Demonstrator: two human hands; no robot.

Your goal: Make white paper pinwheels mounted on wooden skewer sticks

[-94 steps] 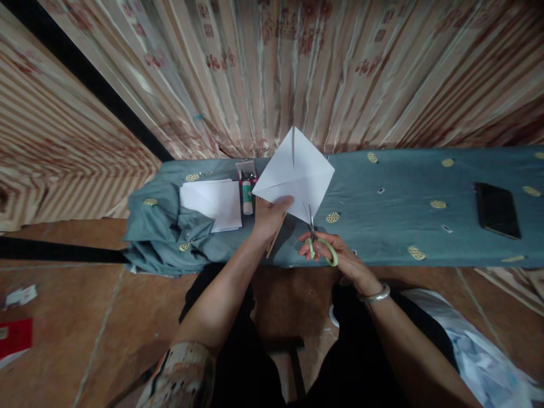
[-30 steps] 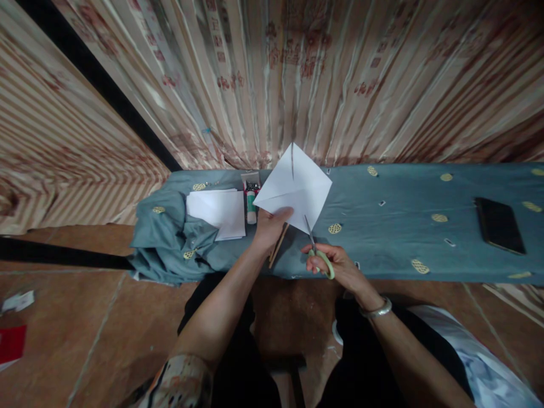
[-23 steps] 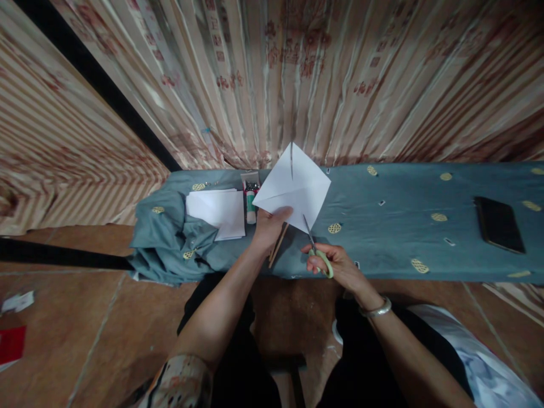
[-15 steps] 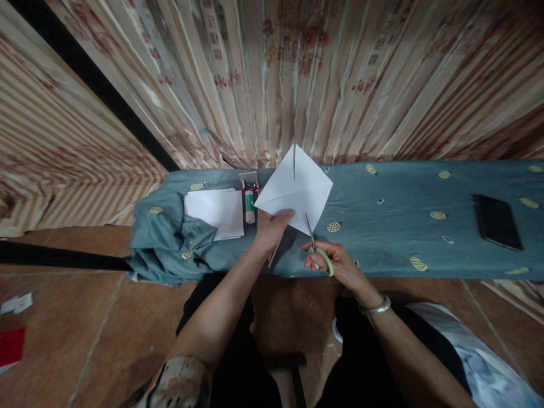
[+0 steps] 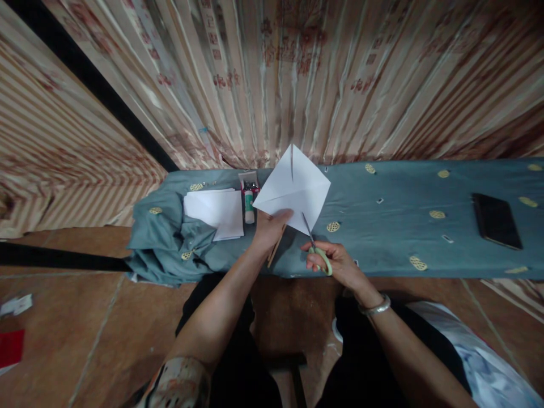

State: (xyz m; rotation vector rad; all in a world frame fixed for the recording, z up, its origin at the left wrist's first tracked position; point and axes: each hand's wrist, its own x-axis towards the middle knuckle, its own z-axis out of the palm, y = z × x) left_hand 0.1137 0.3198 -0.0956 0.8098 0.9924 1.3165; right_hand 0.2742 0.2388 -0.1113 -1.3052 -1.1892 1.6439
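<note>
My left hand is closed on the lower left edge of a square white sheet of paper, thumb on top and fingers hidden beneath. The sheet is turned like a diamond, with a slit running down from its far corner and a crease across it. In my right hand is a pair of scissors with light green handles. Their blades lie at the paper's near corner, pointing up toward its middle. A thin brown stick shows below my left hand.
Left of the paper lie a glue stick, a small open box and a stack of white paper. A black phone rests at the right of the blue-green cloth. A pleated curtain hangs behind.
The paper, both hands and the scissors have shifted very slightly to the left in view. Both grips are the same.
</note>
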